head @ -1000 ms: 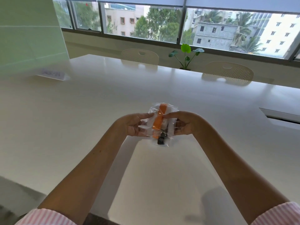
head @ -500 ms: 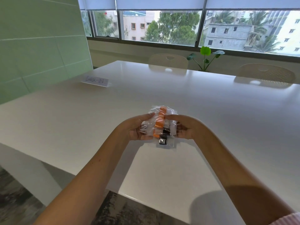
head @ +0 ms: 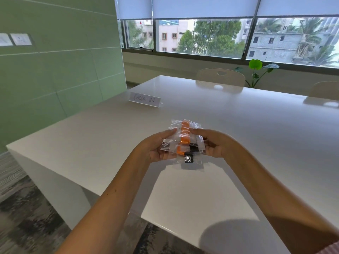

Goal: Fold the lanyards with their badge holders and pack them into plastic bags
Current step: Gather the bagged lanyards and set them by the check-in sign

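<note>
Green wall panels now fill the left as the view has swung that way, with a name card (head: 145, 99) on the white worktop (head: 91, 143). Above it, the left hand (head: 156, 149) and right hand (head: 214, 143) still pinch the plastic bag (head: 185, 142) holding the folded orange lanyard (head: 184, 136), as before.

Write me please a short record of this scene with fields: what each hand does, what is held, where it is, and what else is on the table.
left hand: left hand grips the left side of the plastic bag
right hand: right hand grips its right side
held item: clear bag with a folded orange lanyard inside and a black part at its lower end
position: held above the white table, not resting on it
also on table: a small handwritten paper sign at the far left
</note>
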`<state>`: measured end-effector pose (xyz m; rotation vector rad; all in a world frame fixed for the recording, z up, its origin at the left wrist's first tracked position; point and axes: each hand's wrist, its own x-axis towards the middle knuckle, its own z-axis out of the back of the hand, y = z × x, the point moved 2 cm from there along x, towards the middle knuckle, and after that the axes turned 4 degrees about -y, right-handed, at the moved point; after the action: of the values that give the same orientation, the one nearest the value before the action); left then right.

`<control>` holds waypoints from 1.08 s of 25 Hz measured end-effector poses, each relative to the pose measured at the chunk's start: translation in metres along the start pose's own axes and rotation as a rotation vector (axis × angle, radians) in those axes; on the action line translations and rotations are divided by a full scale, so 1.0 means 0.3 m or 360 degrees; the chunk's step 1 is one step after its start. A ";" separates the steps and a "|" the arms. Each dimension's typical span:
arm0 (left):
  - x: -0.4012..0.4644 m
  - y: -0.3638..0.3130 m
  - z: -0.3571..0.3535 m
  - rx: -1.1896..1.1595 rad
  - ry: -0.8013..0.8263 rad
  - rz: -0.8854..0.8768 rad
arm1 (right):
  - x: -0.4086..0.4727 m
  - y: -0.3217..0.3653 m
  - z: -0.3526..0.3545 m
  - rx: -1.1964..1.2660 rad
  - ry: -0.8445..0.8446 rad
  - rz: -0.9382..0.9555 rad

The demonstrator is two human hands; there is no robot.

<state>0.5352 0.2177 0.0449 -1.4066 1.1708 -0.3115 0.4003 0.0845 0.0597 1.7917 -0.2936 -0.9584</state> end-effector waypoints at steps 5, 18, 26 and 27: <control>0.104 -0.100 0.184 0.0012 -0.0069 -0.0025 | 0.157 0.053 -0.175 -0.0059 0.0027 -0.0040; 0.433 -0.385 0.536 0.0103 -0.0007 0.0036 | 0.567 0.191 -0.500 0.0015 0.0073 -0.0082; 0.571 -0.447 0.705 0.0260 -0.0027 0.0047 | 0.705 0.183 -0.671 0.0165 0.0105 0.0024; 0.584 -0.452 0.722 0.0271 -0.0027 0.0054 | 0.716 0.183 -0.686 0.0158 0.0079 0.0060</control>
<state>0.8424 0.1792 0.0313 -1.2375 1.1263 -0.3659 0.7016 0.0715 0.0363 1.8910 -0.3474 -0.8847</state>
